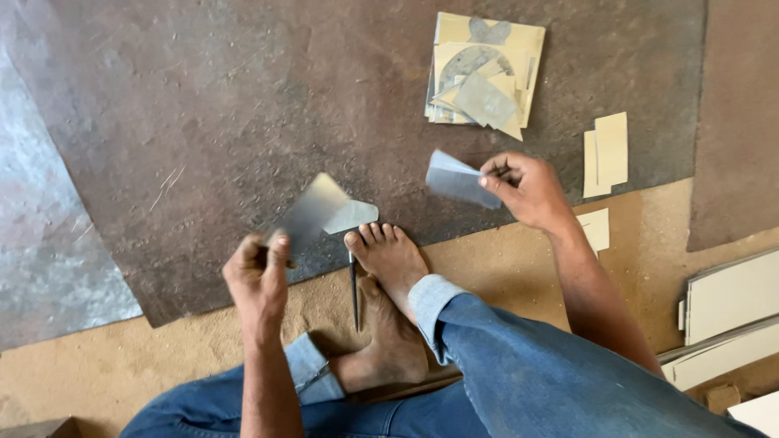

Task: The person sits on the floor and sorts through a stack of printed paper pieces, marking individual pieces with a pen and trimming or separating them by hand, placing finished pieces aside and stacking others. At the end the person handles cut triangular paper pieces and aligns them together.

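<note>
Nearest the camera: blue jeans (519,373), legs crossed, two bare feet (389,259) resting on the sandy floor (122,365). A thin dark metal tool (355,288) lies on the floor just beside the feet, its point toward the camera.

Left hand (258,272): fingers closed on the lower edge of a grey metal piece (312,211), which tilts up and away from the hand to the right. Just beyond it, a small pale offcut (353,215) lies flat on the dark sheet (243,105), close to the toes.

Right hand (523,186): fingers pinched together on the right edge of a second grey metal piece (458,180), held above the dark sheet; the piece sticks out to the left of the hand. The two held pieces are apart, with the toes below the gap.

Farther out: pale strips (607,152) lie just beyond the right hand. A stack of cut pieces (484,77) sits on the dark sheet at the far side. At the right edge, pale boards (726,316) lie on the floor.
</note>
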